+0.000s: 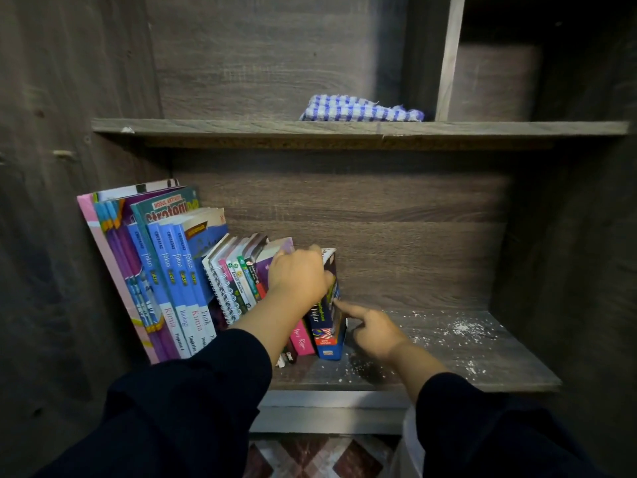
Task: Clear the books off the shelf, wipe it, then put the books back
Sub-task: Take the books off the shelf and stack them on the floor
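Both arms wear long, loose black sleeves (193, 391) ending at bare wrists.

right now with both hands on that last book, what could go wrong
1. The books lean left in a loose row; when the left hand pulls the end book, its neighbours may slump or slide off the shelf.
2. White crumbs lie beside the books; dragging a book could sweep them off the front edge.
3. The right hand touches the book with one finger only, so the book may tip if the left hand's grip slips.
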A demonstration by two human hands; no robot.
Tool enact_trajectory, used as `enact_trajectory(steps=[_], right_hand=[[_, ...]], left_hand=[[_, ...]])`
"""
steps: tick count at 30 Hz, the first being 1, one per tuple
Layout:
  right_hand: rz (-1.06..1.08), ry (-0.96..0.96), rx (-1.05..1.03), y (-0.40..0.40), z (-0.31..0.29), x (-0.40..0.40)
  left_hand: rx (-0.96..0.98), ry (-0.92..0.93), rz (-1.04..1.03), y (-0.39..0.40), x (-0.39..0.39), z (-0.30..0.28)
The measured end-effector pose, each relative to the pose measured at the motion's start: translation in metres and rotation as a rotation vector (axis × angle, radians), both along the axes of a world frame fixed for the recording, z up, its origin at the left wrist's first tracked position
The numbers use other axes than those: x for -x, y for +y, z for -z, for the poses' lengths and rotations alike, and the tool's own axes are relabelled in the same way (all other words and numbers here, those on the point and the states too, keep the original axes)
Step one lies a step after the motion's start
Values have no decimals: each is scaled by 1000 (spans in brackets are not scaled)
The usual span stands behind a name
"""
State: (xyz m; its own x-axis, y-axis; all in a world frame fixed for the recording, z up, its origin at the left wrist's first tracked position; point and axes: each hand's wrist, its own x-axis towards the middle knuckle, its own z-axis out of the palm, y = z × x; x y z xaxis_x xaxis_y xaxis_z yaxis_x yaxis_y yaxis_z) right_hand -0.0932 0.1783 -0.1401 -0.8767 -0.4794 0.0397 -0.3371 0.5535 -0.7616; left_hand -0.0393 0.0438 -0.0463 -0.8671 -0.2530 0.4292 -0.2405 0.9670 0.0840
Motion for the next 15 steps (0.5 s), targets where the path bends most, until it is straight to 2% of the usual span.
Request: enact_trajectory(steps=[4, 8, 12, 15], right_hand=[[69, -133, 127, 5, 5, -9], [303, -296, 264, 14, 14, -24], [323, -685, 560, 29, 10, -56], [339, -828, 683, 43, 14, -75]], left_hand=[[-197, 121, -15, 9, -11, 5], [-455, 186, -40, 10, -32, 4], [-697, 198, -10, 13, -57, 0], [-802, 185, 28, 19, -82, 8]])
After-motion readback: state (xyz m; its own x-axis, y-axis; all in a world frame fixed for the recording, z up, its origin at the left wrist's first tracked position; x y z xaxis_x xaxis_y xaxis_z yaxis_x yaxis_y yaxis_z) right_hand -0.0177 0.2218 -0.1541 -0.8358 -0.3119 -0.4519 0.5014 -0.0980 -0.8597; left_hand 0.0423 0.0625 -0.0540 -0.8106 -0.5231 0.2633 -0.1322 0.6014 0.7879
